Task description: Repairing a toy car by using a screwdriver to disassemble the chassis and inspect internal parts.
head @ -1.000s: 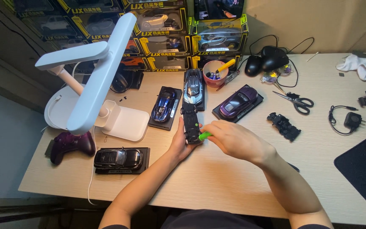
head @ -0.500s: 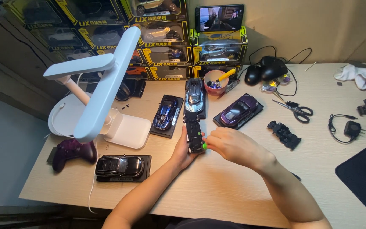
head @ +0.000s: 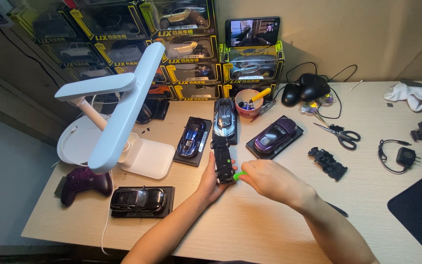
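Just in front of the silver model car (head: 225, 119), the left hand (head: 212, 178) clasps the black toy car chassis (head: 223, 160) while the right hand (head: 269, 179) pinches a green-handled screwdriver (head: 240, 175) against it; the tool is best kept square, the chassis steady.

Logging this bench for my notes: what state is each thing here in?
Left hand: holding the black model car.
Right hand: holding the green-handled tool.
Black model car: held just above the desk.
Green-handled tool: tip at the car.
Scissors: closed, lying flat.
Phone: screen lit, propped up.
Pink cup: upright, holding tools.
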